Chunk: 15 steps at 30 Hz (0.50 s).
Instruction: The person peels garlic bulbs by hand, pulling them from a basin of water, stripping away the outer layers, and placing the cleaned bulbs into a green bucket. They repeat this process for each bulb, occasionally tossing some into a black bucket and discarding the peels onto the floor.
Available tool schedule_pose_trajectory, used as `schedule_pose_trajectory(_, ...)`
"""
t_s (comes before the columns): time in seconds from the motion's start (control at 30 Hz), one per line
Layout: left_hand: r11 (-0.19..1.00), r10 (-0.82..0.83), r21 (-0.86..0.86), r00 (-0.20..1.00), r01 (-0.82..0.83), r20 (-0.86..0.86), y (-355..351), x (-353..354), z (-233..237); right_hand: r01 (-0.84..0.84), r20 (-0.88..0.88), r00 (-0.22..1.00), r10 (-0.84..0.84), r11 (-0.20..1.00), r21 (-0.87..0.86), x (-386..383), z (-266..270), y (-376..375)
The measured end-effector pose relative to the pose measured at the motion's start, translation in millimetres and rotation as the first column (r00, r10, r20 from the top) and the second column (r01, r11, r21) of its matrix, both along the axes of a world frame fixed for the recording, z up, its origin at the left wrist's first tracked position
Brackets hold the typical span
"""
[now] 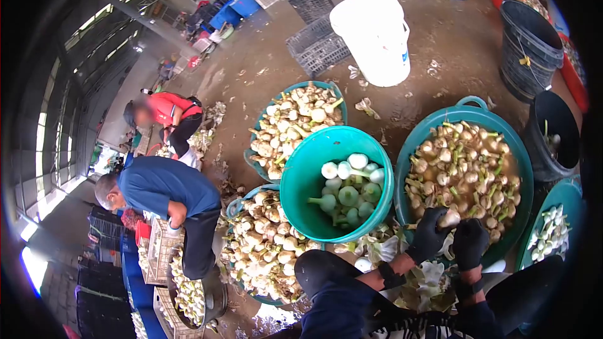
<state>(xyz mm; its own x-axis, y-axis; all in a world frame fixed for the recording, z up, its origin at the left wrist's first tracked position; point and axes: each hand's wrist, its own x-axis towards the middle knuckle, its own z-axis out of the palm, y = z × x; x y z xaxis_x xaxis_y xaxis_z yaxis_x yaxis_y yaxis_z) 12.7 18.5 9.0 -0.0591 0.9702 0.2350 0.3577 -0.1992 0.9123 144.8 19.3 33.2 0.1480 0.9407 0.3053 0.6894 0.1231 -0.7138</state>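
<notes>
Both my hands wear black gloves. My left hand (428,233) and my right hand (470,243) are close together at the near rim of a large teal tub (433,127) of muddy water and unwashed bulbs. My left hand grips a pale bulb (450,218) at its fingertips; my right hand is closed beside it, and what it holds is hidden. A teal bucket (308,179) just to the left holds several clean white bulbs with green stems (349,189). Peeled skins and leaves (433,276) lie on my lap.
Two more teal tubs of dirty bulbs (298,119) (260,245) stand left of the bucket. A white bucket (375,37), grey crates (317,44) and black buckets (529,47) stand on the wet floor behind. Two people (163,194) (166,116) crouch at the left sorting bulbs.
</notes>
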Motion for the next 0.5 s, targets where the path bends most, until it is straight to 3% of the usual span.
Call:
schedule_pose_trajectory(0.13, 0.999, -0.046, -0.021, 0.998, 0.046, 0.037, 3.1, -2.4, 2.6, -0.03, 0.004, 1.0, 0.03, 1.0, -0.003, 7.6, -2.3, -1.3)
schedule_pose_trajectory(0.27, 0.98, -0.177, -0.069, 0.977, 0.186, 0.121, 4.2, -7.6, -10.0, -0.045, -0.158, 0.987, 0.04, 0.999, -0.029, 14.9, 3.2, -1.3)
schedule_pose_trajectory(0.33, 0.958, -0.254, -0.083, 0.95, 0.273, 0.182, 3.3, -11.0, -10.3, -0.01, -0.284, 0.958, -0.03, 0.99, -0.137, 24.2, -20.8, -2.5)
schedule_pose_trajectory(0.47, 0.794, -0.437, -0.167, 0.739, 0.585, 0.512, -0.1, -10.8, 2.7, 0.079, -0.323, 0.937, -0.135, 0.98, -0.181, 39.6, -66.5, -5.6)
schedule_pose_trajectory(0.5, 0.783, -0.454, -0.132, 0.705, 0.607, 0.545, -1.4, -8.0, -0.2, 0.079, -0.254, 0.958, -0.133, 0.974, -0.211, 46.6, -79.9, -8.2)
